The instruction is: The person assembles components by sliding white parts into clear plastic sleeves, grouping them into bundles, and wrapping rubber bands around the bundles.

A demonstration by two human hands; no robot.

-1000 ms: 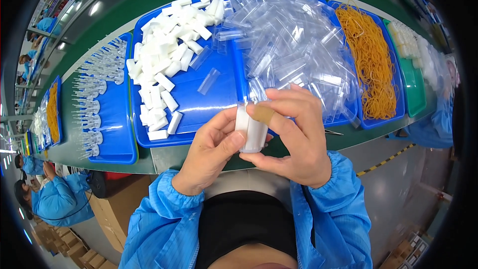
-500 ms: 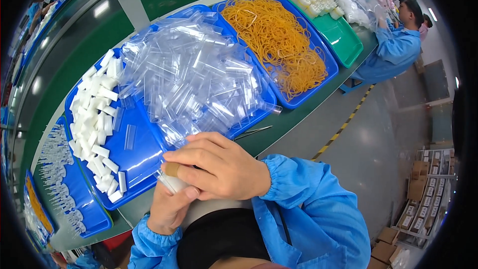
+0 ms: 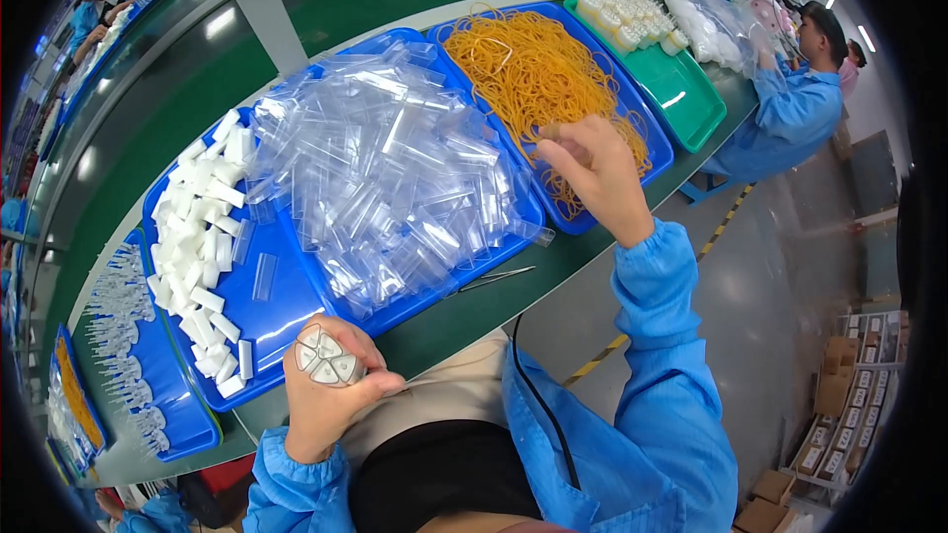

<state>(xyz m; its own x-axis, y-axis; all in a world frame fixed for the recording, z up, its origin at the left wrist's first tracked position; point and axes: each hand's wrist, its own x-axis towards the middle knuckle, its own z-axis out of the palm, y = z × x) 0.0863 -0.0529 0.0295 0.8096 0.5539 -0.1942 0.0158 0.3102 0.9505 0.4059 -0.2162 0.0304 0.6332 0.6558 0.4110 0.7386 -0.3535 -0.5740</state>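
My left hand [image 3: 331, 390] is closed around a round bundle of white wedge-shaped pieces [image 3: 329, 355], their ends facing up. Over the blue tray of orange rubber bands [image 3: 528, 49], my right hand [image 3: 597, 173] has its thumb and fingers bent toward each other at the near side of the pile. Whether a band sits between those fingertips is too small to tell. Between the hands lies a heap of clear plastic sleeves [image 3: 385, 168] in another blue tray [image 3: 410, 311].
White blocks [image 3: 197, 247] fill part of a blue tray at left, beside a tray of small clear plastic parts [image 3: 118, 336]. Tweezers [image 3: 497, 277] lie on the green bench edge. A green tray [image 3: 686, 99] stands far right, near a co-worker [image 3: 805, 104] in blue.
My right hand has left the bundle and moved far right to the rubber bands. The left hand keeps the bundle, whose segmented end now shows.
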